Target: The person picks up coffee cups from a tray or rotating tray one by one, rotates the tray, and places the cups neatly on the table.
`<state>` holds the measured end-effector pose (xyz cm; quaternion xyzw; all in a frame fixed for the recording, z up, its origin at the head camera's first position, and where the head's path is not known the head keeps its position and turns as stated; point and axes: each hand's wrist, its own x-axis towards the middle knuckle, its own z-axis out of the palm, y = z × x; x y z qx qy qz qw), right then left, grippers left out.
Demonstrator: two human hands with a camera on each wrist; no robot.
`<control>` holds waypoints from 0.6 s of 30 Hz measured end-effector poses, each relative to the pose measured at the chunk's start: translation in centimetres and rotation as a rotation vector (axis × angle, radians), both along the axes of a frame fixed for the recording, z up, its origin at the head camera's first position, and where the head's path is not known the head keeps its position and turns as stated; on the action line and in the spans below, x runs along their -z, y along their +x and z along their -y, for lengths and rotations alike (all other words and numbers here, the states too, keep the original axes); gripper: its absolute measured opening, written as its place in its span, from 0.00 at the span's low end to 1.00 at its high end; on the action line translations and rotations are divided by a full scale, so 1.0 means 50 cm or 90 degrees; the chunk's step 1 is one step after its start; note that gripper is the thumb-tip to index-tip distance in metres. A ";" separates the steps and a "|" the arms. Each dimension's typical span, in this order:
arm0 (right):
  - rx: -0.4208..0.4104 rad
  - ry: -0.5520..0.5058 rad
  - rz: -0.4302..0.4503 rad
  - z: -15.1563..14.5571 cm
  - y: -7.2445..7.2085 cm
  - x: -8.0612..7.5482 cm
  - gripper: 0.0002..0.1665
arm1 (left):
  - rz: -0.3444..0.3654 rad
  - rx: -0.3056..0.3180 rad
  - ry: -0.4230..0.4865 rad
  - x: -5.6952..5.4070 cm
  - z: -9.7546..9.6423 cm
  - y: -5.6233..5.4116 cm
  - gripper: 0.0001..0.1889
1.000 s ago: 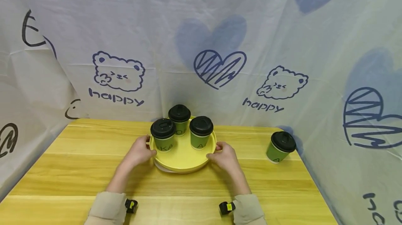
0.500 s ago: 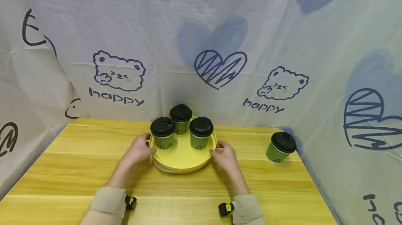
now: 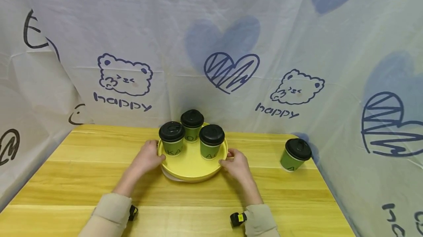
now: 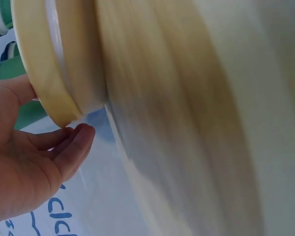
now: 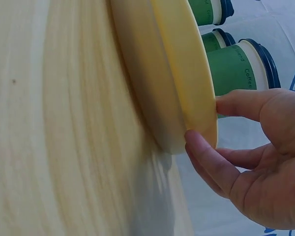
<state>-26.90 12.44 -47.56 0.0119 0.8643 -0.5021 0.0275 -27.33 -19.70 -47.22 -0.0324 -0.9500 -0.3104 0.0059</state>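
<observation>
A round yellow tray [image 3: 190,169] sits on a pale round base [image 3: 172,177] near the back of the table. Three green paper coffee cups with black lids stand upright on it: a left cup [image 3: 173,147], a back cup [image 3: 192,132] and a right cup [image 3: 210,150]. My left hand [image 3: 148,158] pinches the tray's left rim, thumb at the top edge and fingers at its side, as the left wrist view shows. On the opposite side my right hand [image 5: 265,157] holds the rim between thumb and fingers.
Another green cup with a black lid [image 3: 295,155] stands alone at the table's right edge. A printed white cloth [image 3: 185,82] hangs right behind the wooden table [image 3: 185,211] and along its sides.
The tray has turned slightly clockwise seen from above: the left cup shifted back, the back cup right, the right cup a little forward. Both hands stay at the rim, nearly in place.
</observation>
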 end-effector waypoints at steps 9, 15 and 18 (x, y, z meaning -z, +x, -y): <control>-0.003 0.043 -0.034 0.012 0.000 -0.006 0.36 | -0.041 0.025 -0.161 0.004 0.024 0.002 0.33; 0.036 0.008 -0.126 0.015 0.003 -0.009 0.41 | -0.094 0.058 -0.234 0.006 0.026 -0.005 0.31; 0.035 -0.028 -0.163 0.012 0.003 -0.015 0.44 | -0.104 0.068 -0.258 0.009 0.023 -0.013 0.32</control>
